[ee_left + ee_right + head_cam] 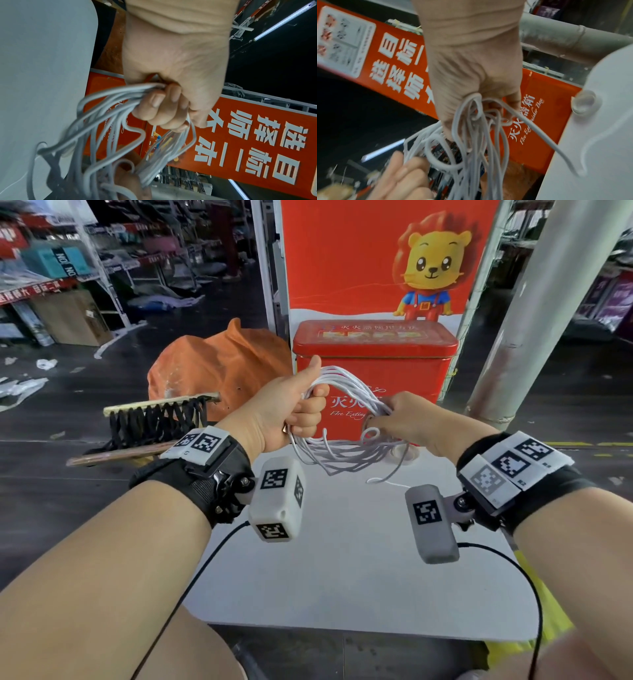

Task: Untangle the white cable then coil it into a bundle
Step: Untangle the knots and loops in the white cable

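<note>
While clutching the white cable (346,419), both raised fists.

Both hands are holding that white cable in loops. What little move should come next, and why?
Probably the right hand should wrap the loose tail onto the white cable bundle that the left hand grips, since one end still trails onto the white table.

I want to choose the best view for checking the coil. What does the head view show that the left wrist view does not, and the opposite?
Only the head view: both hands together, right hand gripping the coil's other side, a loose end trailing onto the white table. Only the left wrist view: left hand's fingertips curled round the gathered strands. Both: the white cable in loops, red fire extinguisher box behind.
</note>
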A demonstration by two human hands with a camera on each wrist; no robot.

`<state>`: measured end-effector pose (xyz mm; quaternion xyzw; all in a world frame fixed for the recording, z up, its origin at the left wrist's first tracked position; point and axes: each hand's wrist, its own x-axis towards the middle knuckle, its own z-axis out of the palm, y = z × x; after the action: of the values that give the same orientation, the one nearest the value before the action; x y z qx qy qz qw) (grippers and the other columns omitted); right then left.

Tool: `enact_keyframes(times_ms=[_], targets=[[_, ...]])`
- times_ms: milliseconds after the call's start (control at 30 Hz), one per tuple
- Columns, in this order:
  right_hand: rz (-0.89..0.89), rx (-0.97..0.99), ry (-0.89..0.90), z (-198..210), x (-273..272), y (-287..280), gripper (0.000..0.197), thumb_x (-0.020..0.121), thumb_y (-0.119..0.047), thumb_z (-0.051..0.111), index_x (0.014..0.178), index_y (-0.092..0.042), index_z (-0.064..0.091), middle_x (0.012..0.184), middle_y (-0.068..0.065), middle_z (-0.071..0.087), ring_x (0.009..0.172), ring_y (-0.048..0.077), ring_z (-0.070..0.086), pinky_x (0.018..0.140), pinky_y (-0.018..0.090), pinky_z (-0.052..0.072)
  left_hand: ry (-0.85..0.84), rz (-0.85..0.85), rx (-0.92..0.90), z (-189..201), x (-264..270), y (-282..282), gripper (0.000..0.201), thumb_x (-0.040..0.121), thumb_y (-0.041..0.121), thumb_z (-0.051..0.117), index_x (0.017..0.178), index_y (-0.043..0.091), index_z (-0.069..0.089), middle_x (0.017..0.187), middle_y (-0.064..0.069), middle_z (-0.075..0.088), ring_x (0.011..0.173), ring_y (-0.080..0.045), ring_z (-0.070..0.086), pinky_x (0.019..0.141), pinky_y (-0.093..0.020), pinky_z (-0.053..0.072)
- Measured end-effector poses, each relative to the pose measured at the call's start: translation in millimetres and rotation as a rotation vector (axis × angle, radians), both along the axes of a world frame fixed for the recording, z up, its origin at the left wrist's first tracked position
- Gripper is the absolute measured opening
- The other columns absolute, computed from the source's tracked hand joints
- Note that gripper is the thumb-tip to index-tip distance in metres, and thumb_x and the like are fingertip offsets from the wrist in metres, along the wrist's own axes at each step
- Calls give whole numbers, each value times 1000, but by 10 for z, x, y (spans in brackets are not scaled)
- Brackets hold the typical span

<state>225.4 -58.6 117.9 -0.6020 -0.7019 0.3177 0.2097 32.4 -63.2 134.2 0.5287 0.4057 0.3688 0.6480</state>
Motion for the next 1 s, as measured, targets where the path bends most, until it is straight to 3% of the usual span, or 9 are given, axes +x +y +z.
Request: enact_keyframes(times_ms=[133,233,300,367,500,600,767,900,1000], targets=[[23,-85,398,-47,35,40,16,85,-2,56,88,-9,70,97,19,70,74,21,58,69,32,48,-53,50,6,-37,-40,51,47,96,55,33,67,18,37,41,10,23,31,-3,17,33,-16,15],[66,-164,781,-33,53,8,13,78,6,54,82,-2,63,73,9,69,64,19,63,63,29,55,-72,99,9,-91,-75,88,48,97,55,33,66,18,37,41,10,22,31,-3,17,32,-16,16],[115,-166,901,-11,46,-15,10,72,2,56,78,-2,63,74,11,67,69,23,63,69,30,55,-68,127,16,-144,-80,110,48,96,55,33,66,18,38,41,9,22,31,-4,17,32,-16,18],[176,-151,966,15,-1,-57,13,78,2,56,77,-3,68,79,13,69,76,26,64,74,34,55,-60,147,31,-201,-74,130,48,96,56,34,66,18,40,42,8,23,31,-5,18,32,-16,20],[239,-100,925,20,-132,-142,27,80,-10,63,53,-11,64,54,3,60,56,18,61,62,30,53,-48,146,49,-269,-132,159,48,97,53,32,69,16,43,42,8,25,33,-6,20,37,-17,21],[43,-88,834,36,-171,-102,38,85,-30,66,57,-13,48,43,-2,41,43,15,41,54,28,40,-132,96,-16,-256,-167,155,46,98,51,31,70,16,41,42,8,25,35,-6,23,38,-18,29],[-381,-115,675,43,-113,46,45,79,-59,63,67,-17,53,59,1,43,43,12,34,51,26,34,-193,-103,-133,-197,-94,77,40,101,37,31,68,16,38,41,7,29,38,-8,32,55,-24,48],[-461,-66,647,57,-129,82,41,83,-56,61,74,-16,60,83,6,56,69,22,51,64,28,44,-211,-151,-231,-130,0,25,37,96,29,27,63,13,37,42,3,35,37,-11,38,57,-23,52],[-460,-58,698,77,-155,99,38,84,-52,61,71,-16,60,81,6,55,71,23,47,66,30,44,-235,-86,-220,-118,26,35,42,92,29,31,57,12,46,59,-1,48,38,-11,45,57,-23,52]])
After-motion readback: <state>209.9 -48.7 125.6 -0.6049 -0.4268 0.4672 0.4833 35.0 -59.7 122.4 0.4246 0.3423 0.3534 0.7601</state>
